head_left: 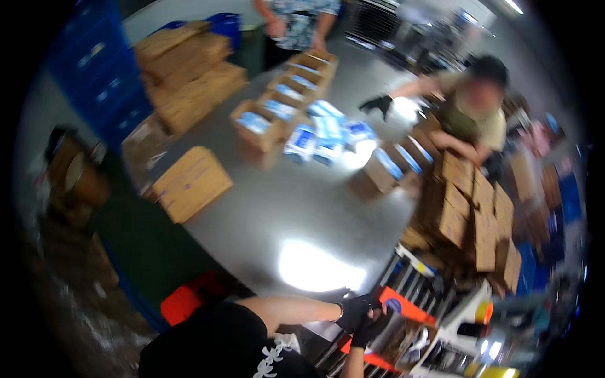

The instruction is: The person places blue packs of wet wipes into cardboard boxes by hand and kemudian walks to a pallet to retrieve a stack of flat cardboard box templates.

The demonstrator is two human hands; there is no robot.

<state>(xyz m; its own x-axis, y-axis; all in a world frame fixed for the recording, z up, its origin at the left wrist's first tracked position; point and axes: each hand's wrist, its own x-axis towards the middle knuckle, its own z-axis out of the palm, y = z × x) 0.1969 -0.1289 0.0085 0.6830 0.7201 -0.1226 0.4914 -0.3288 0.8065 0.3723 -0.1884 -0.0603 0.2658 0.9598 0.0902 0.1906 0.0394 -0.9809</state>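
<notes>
No one can tell if the left grip (355,313) and right grip (372,330), close together, pinch anything, but the brown box (397,343) just right looks light, stiff and best held by its sides.

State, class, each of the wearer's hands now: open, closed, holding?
Left hand: beside the right hand; blurred, state cannot be told.
Right hand: dark-gloved, blurred; state cannot be told.

Brown cardboard carton (401,341), blurred, between orange panels (413,308)
</notes>
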